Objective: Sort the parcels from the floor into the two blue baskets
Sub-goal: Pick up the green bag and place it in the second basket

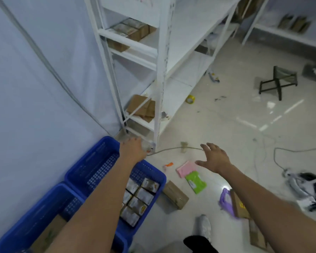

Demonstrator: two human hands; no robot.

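Parcels [186, 168] on floor [226, 125]; right hand [214, 157] spread empty above them, left hand [133, 147] gripping a clear packet [147, 146] beyond baskets [102, 161].

Left hand [130, 147]: fingers curl away from the camera; a blurred pale item sits at the fingertips, contact unclear. Left forearm hides part of the far blue basket [150, 170] and some of its parcels [142, 196]. Near blue basket [35, 212] cut off by the bottom edge. Purple bag [225, 199] smeared by motion, partly behind the right forearm. Labels on the pink parcel [185, 168] and green parcel [195, 181] unreadable.
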